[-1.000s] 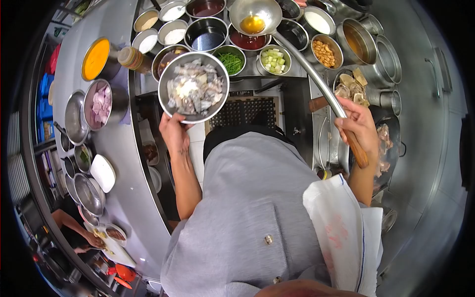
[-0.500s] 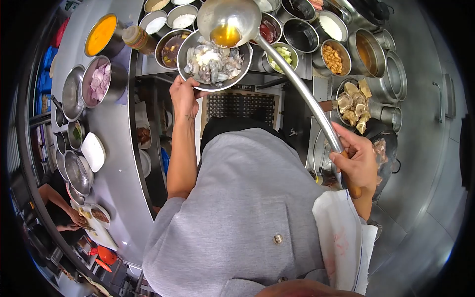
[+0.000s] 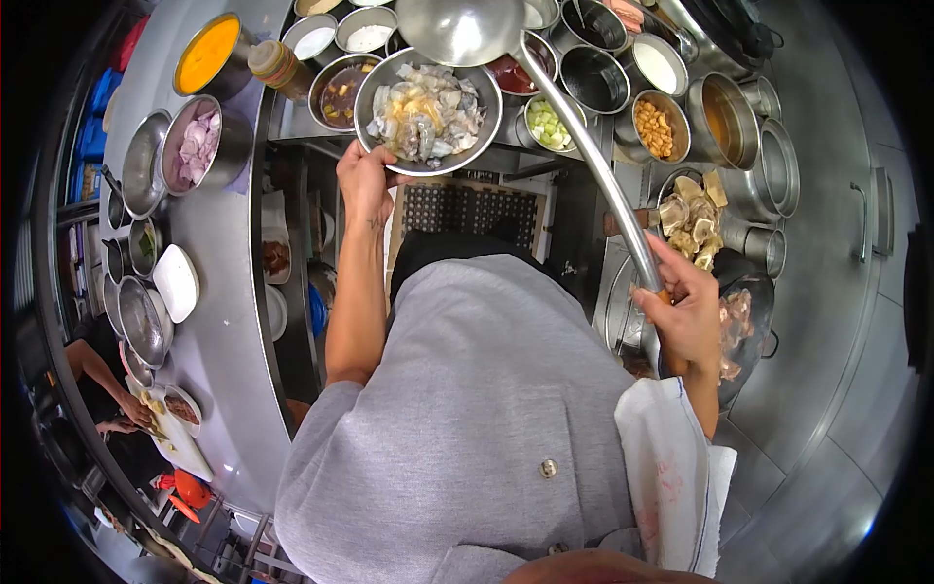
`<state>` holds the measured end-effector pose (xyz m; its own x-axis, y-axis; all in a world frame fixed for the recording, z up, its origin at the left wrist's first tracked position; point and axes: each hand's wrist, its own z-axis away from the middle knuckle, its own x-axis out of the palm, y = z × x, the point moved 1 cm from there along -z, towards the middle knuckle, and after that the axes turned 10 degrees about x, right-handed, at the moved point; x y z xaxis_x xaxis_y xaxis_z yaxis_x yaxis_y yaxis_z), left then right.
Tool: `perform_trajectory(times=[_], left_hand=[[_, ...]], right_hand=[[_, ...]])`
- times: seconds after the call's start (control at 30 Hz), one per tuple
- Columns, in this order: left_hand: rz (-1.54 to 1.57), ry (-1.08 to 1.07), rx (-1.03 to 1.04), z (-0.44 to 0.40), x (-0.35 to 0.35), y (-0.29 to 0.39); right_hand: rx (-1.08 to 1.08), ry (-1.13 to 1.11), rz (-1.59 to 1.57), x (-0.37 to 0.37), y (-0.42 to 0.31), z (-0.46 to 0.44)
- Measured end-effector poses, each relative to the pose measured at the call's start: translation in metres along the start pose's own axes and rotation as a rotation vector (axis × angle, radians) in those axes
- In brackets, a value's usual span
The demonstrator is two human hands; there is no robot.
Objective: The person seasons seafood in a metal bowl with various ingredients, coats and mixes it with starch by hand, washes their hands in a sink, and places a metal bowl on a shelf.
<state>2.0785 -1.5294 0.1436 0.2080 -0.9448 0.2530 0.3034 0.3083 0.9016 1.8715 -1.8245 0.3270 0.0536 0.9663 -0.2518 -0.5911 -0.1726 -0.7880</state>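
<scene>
My left hand (image 3: 366,183) grips the lower left rim of a steel bowl (image 3: 489,136), fingers under it and thumb on the edge. Raw greyish pieces (image 3: 423,117) that look like peeled shrimp fill the bowl, with a yellow-orange liquid over their middle. In my right hand (image 3: 687,310) is the long handle of a large ladle (image 3: 467,27), held near its wooden end. The ladle's head hangs just above the bowl's far rim, and no liquid shows in it.
Pots of yellow liquid (image 3: 208,51) and sliced shallots (image 3: 199,146) stand left. Ahead are containers of sauce, white powder and chopped greens (image 3: 547,127). Bones (image 3: 693,219) and a pan of meat (image 3: 744,331) lie right. Far left, another person's hands (image 3: 131,414) work at a cutting board (image 3: 190,453).
The amber liquid in the ladle has gone out, and yellow-orange liquid now lies on the shrimp. The ladle has shifted slightly up and right, and my right hand slightly left.
</scene>
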Motion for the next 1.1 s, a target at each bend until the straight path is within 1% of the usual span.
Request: perform_trajectory(times=[0.03, 0.1, 0.17, 0.23, 0.3, 0.33, 0.37, 0.43, 0.5, 0.6, 0.67, 0.7, 0.77, 0.9, 0.97, 1.03, 1.1], left_hand=[[-0.012, 0.004, 0.002, 0.001, 0.000, 0.000], [-0.004, 0.018, 0.013, 0.007, 0.004, 0.004], [-0.005, 0.052, 0.026, 0.010, 0.002, 0.003], [-0.035, 0.045, 0.040, 0.011, -0.004, 0.004], [-0.057, 0.045, 0.030, 0.011, -0.010, 0.000], [-0.053, 0.046, 0.033, 0.013, -0.011, 0.002], [-0.048, 0.051, 0.036, 0.014, -0.011, 0.003], [-0.049, 0.052, 0.037, 0.016, -0.011, 0.006], [-0.050, 0.058, 0.034, 0.017, -0.016, 0.005], [-0.068, 0.059, 0.021, 0.017, -0.020, 0.004], [-0.048, 0.081, 0.028, 0.020, -0.016, 0.008], [-0.046, 0.081, 0.028, 0.020, -0.017, 0.008], [-0.053, 0.067, 0.031, 0.019, -0.018, 0.007], [-0.065, 0.038, 0.041, 0.016, -0.017, 0.004], [-0.072, 0.042, 0.031, 0.015, -0.014, 0.004], [-0.072, 0.034, 0.028, 0.016, -0.006, 0.006], [-0.077, 0.026, 0.025, 0.015, 0.000, 0.007]], right_hand=[[-0.003, 0.001, 0.000, -0.001, -0.004, -0.001], [0.088, 0.028, -0.195, -0.007, -0.007, -0.009], [0.062, 0.062, -0.163, -0.008, 0.011, -0.029], [-0.116, 0.193, -0.026, 0.000, 0.025, -0.052], [-0.158, 0.302, 0.318, -0.007, 0.038, -0.074], [-0.087, 0.352, 0.460, -0.005, 0.031, -0.076], [-0.090, 0.356, 0.461, -0.002, 0.031, -0.078], [-0.060, 0.360, 0.609, 0.001, 0.034, -0.084], [-0.057, 0.346, 0.630, 0.003, 0.041, -0.086], [-0.110, 0.359, 0.610, 0.004, 0.057, -0.091], [-0.138, 0.306, 0.417, 0.001, 0.067, -0.095], [-0.138, 0.306, 0.418, -0.001, 0.066, -0.093], [0.106, 0.193, 0.117, -0.002, 0.047, -0.081], [0.115, 0.191, 0.042, -0.008, 0.037, -0.068], [0.111, 0.145, -0.138, -0.015, 0.034, -0.061], [0.106, 0.143, -0.207, -0.021, 0.028, -0.051], [0.101, 0.105, -0.347, -0.023, 0.019, -0.037]])
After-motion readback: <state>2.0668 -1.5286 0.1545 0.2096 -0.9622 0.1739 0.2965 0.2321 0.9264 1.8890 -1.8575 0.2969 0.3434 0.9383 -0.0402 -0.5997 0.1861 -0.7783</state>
